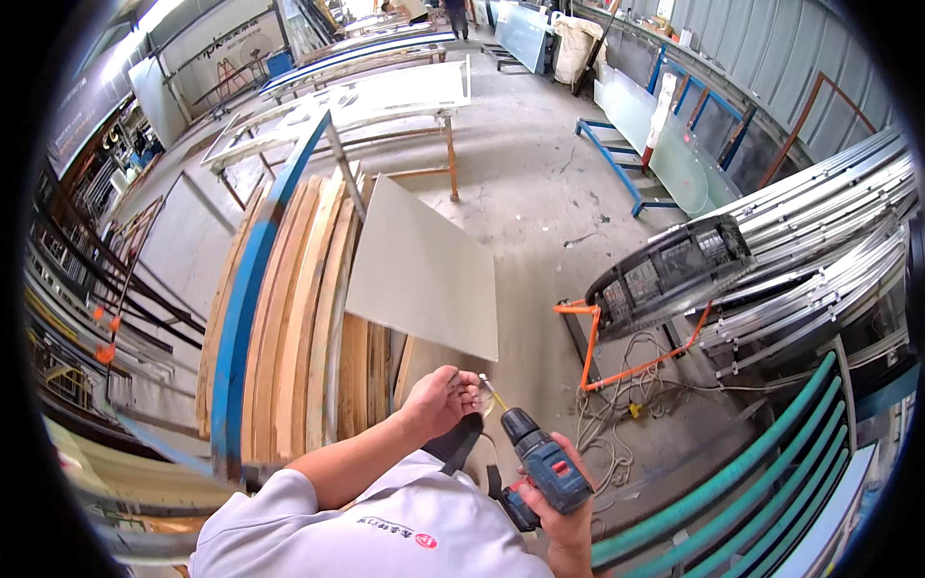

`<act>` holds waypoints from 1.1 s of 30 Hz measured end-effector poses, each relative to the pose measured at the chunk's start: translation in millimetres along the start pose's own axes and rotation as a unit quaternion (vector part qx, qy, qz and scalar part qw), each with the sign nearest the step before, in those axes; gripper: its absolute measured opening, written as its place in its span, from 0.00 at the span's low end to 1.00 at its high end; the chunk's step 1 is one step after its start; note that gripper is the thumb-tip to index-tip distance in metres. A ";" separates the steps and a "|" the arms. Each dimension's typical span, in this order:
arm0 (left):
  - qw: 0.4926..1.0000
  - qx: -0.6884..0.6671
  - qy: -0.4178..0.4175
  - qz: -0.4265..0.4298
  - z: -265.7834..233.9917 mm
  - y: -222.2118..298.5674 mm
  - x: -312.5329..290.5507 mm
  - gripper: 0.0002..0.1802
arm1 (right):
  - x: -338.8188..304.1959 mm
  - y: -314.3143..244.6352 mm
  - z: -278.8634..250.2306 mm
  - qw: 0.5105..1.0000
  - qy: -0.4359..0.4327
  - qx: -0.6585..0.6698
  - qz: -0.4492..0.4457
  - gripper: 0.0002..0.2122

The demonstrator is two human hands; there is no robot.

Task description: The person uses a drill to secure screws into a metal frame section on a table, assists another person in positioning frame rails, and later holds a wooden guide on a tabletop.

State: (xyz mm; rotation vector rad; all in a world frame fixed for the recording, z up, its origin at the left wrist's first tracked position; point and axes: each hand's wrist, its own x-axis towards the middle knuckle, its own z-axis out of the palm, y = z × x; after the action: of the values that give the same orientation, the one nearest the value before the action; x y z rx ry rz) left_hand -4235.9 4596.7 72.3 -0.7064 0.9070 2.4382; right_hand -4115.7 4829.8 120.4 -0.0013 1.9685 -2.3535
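My right hand [567,525] is wrapped round the grip of a blue and black cordless drill [557,466]. A long, thin yellowish bit [495,395] sticks out of its chuck and slants up to the left. Beside the bit's tip is my left hand [438,403], its fingers curled and pressed together. Whatever those fingers hold, if anything, is too small to name. Just beyond the left hand a pale grey flat panel [424,270] leans against a stack of wooden planks [301,337].
A blue metal bar [252,308] runs over the planks at left. To the right stand an orange metal frame [590,347], tangled cables [617,433], teal padded rails [732,496] and long silver profiles [819,255]. A white-topped worktable [395,91] stands farther off.
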 end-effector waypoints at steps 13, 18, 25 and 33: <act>0.532 0.712 -0.197 0.414 143.2 168.1 308.5 0.29 | 384.2 -35.7 -54.0 0.986 -0.004 -0.163 -0.015 0.32; 0.473 0.663 -0.291 0.503 192.4 226.6 419.8 0.29 | 512.1 -66.8 -60.5 0.991 -0.092 -0.100 0.002 0.34; 0.471 0.743 -0.337 0.335 260.8 314.9 618.7 0.12 | 722.2 -64.8 -98.9 0.995 -0.089 -0.044 0.004 0.33; 0.430 0.788 -0.312 0.311 365.4 455.6 769.7 0.12 | 948.6 -97.8 -139.5 0.990 -0.044 0.003 0.130 0.33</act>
State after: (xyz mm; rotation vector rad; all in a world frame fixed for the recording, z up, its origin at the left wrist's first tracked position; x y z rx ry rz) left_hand -5195.7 4707.8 64.8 1.2871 2.4681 0.7847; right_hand -5073.8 4930.2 147.7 0.1408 1.7982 -2.1556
